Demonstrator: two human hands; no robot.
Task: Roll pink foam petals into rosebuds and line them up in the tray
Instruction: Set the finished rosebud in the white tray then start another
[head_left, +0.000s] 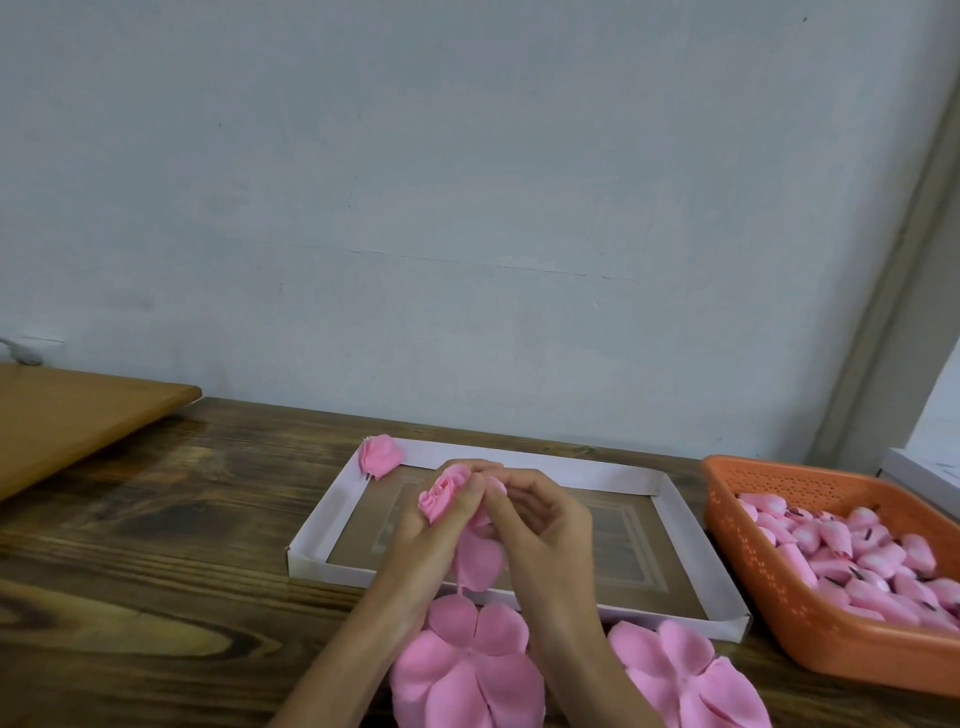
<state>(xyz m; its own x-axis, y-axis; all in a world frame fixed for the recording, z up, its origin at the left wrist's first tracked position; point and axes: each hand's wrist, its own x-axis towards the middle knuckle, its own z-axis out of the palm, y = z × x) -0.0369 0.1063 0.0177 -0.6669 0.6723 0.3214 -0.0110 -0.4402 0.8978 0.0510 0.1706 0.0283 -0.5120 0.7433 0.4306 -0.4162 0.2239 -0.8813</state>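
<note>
My left hand (436, 540) grips a half-rolled pink rosebud (442, 491) above the white cardboard tray (613, 475). My right hand (543, 525) pinches the same piece from the right, fingers curled against it. Loose petals (480, 564) of that piece hang down between my hands. One finished rosebud (382, 454) lies in the tray's far left corner. Flat pink petal pieces lie on the table under my wrists, one pile at the left (467, 670) and another at the right (685, 675).
An orange plastic basket (769, 566) full of pink foam pieces stands to the right of the tray. A light wooden board (78, 415) lies at the far left on the dark wooden table (156, 545). A pale wall stands close behind.
</note>
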